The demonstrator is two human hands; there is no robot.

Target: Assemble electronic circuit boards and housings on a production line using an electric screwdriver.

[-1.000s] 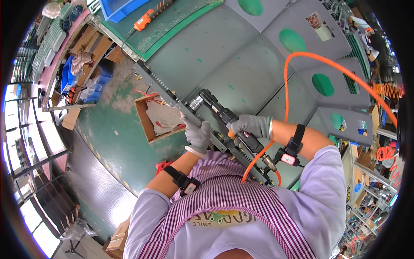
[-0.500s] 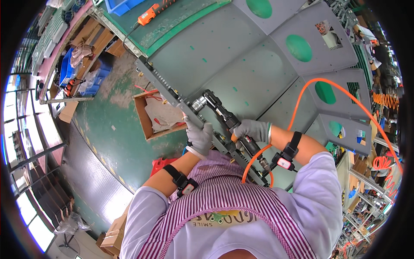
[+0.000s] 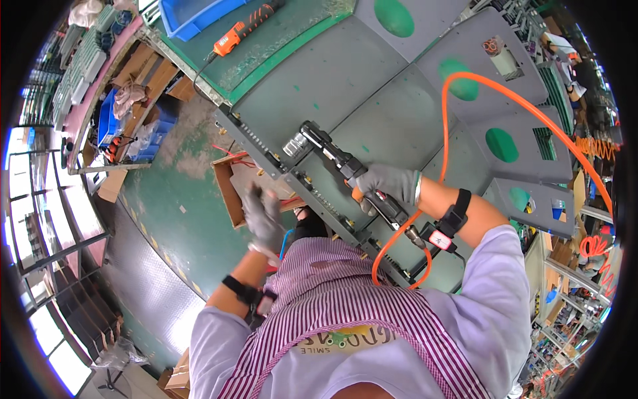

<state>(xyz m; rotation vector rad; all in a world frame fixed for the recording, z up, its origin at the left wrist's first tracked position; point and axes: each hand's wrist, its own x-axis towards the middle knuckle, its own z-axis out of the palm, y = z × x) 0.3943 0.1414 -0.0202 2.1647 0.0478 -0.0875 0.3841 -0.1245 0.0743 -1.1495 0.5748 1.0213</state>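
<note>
The right hand [image 3: 385, 185], in a grey glove, is closed around the grip of a black pneumatic driver [image 3: 339, 166] whose head rests at the studded edge of a grey metal panel [image 3: 372, 113]. The left hand [image 3: 264, 216], blurred and apparently open and empty, hovers over a cardboard box [image 3: 229, 193] beside that edge. To my eye, good work here means holding the tool square on the fastener and the orange air hose [image 3: 458, 86] clear of the wrist.

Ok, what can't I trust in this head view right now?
- Left hand: motion-blurred; whether it holds anything cannot be told.
- Tool grip: covered by the right hand.
- Box contents: hidden behind the left hand and panel edge.
- Hose far end: lost at the picture's right rim.
</note>
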